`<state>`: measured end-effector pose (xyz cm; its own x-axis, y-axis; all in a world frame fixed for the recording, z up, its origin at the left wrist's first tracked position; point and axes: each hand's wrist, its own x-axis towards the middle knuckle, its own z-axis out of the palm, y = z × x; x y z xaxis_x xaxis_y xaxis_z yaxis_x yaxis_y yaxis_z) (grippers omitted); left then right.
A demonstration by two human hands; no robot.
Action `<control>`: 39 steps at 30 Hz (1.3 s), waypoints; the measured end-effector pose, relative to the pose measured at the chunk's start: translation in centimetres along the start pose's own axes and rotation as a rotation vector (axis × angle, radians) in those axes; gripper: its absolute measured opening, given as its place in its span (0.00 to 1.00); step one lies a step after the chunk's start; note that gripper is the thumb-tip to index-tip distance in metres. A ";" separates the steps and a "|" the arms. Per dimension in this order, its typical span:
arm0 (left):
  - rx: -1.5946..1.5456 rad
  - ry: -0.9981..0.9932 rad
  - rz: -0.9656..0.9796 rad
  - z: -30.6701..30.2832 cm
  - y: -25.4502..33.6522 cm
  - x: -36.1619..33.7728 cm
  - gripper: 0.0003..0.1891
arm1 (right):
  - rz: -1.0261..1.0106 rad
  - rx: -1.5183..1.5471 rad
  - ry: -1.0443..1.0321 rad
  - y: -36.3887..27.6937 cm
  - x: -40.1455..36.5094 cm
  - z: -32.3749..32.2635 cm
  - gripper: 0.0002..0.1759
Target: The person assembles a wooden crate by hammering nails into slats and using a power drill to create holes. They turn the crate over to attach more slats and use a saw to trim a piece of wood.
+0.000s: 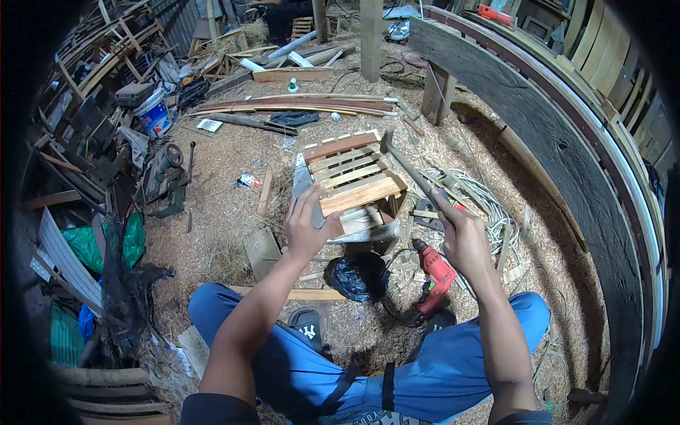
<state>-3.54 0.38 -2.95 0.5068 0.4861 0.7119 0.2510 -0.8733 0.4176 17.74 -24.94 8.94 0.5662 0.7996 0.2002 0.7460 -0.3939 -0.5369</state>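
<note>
A small slatted wooden crate (354,180) stands on the sawdust floor in front of my knees. My left hand (306,228) grips a flat grey metal blade (302,180) that lies against the crate's left side; its lower part runs under the crate's front edge. My right hand (462,237) is closed around the handle of a hammer (407,166). The hammer's head is raised over the crate's far right corner. I sit with blue trousers (425,368) on, knees apart.
A red power drill (435,273) and a black plastic bag (358,276) lie between my knees. Coiled white cord (482,198) sits right of the crate. A long curved dark plank (567,142) bounds the right. Scrap wood, a bucket (152,113) and machinery (166,177) crowd the left.
</note>
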 end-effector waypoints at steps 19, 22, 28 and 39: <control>-0.316 -0.005 -0.345 1.3 -0.1 -1.4 0.47 | -0.143 0.063 -0.036 -3.6 0.7 2.7 0.28; -0.295 0.014 -0.348 2.2 -0.9 -1.9 0.47 | -0.227 0.111 -0.051 -5.6 0.2 2.2 0.32; -0.372 -0.042 -0.450 2.3 -1.4 -2.5 0.47 | -0.221 -0.037 -0.220 -4.9 -0.5 2.0 0.36; -0.320 -0.060 -0.490 1.8 -0.5 -2.0 0.44 | -0.260 0.077 -0.089 -5.6 -1.4 3.7 0.35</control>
<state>-3.23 -0.20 -5.60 0.4424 0.8196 0.3641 0.2111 -0.4897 0.8460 11.48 -22.18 8.67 0.3239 0.9072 0.2684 0.8316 -0.1377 -0.5380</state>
